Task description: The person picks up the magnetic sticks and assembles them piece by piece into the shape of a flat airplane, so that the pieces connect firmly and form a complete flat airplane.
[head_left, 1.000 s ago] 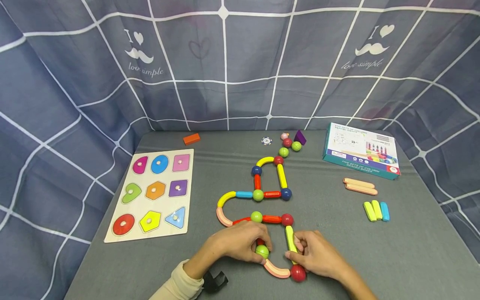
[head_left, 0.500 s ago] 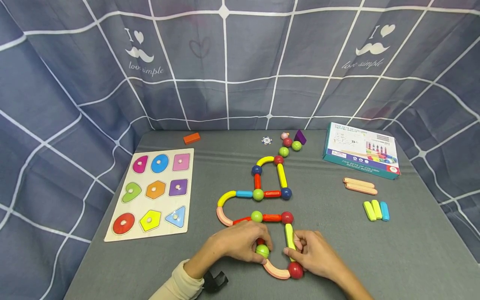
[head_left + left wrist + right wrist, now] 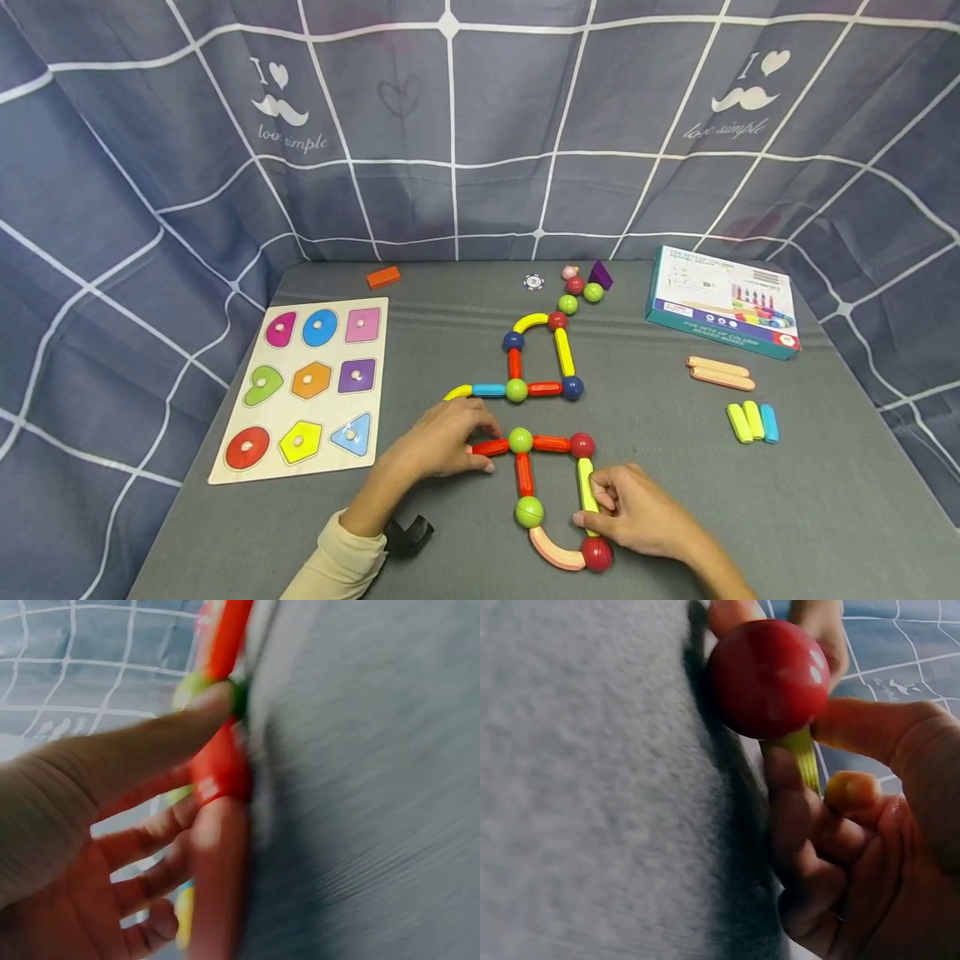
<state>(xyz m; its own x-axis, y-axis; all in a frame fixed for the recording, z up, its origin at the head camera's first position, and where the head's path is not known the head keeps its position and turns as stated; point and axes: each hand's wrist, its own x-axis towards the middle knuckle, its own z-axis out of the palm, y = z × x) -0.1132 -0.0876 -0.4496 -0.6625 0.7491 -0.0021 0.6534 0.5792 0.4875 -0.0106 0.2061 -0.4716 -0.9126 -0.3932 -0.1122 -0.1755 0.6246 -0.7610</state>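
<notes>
Toy building sticks and balls lie joined in two linked loops. In the near loop, my right hand pinches a yellow-green stick between thumb and curled fingers. Just below its fingers is a red ball, large in the right wrist view. A pink curved stick runs from it to a green ball. My left hand reaches around the left end of a red stick, thumb and forefinger spread apart on either side. It hides the curved pieces there; the left wrist view is blurred.
The far loop holds a blue ball and a green ball. A shape puzzle board lies left. To the right are a box, pink sticks and short sticks. Loose balls sit at the back.
My left hand has left the near green ball and moved left and up to the red stick. The near loop first shifted slightly up, then down and right, with my right hand still pinching the yellow-green stick.
</notes>
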